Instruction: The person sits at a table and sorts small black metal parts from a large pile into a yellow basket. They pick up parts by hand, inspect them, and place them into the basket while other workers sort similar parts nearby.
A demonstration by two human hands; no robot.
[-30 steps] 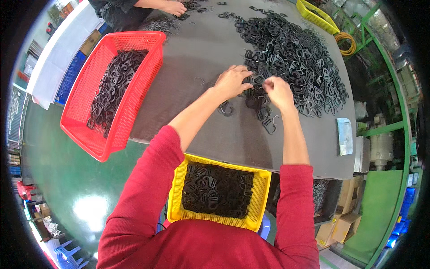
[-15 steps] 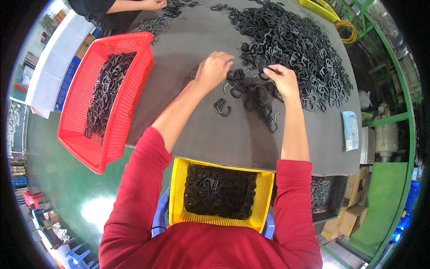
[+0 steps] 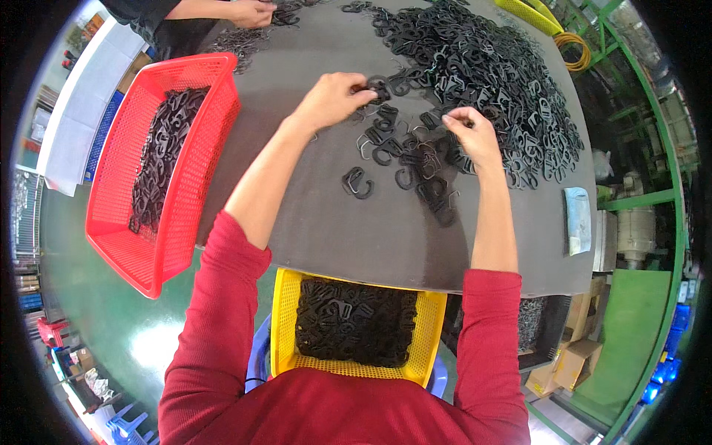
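Note:
My left hand (image 3: 332, 98) is closed in a pinch on a black plastic hook (image 3: 378, 89) above the grey tabletop (image 3: 297, 215). My right hand (image 3: 473, 135), at the near-left edge of a large heap of black plastic hooks (image 3: 512, 96), has its thumb and fingers drawn together. A dark piece lies against its fingertips, and I cannot make out whether it is gripped. Between my hands several loose hooks (image 3: 387, 152) are scattered with bent metal wire pieces (image 3: 362, 147). One hook with a wire (image 3: 357, 182) lies apart from them, nearer to me.
A red basket (image 3: 165, 259) partly filled with black hooks stands at the left. Below the table's near edge is a yellow basket (image 3: 283, 319) of black pieces. A person's hand (image 3: 252, 13) works at the far left beside a wire pile (image 3: 236, 46). A pale blue packet (image 3: 577, 221) lies at right.
My left hand has moved left and slightly away from me, and a black hook now shows in its fingers. My right hand has barely shifted. The other person's hand has moved slightly nearer.

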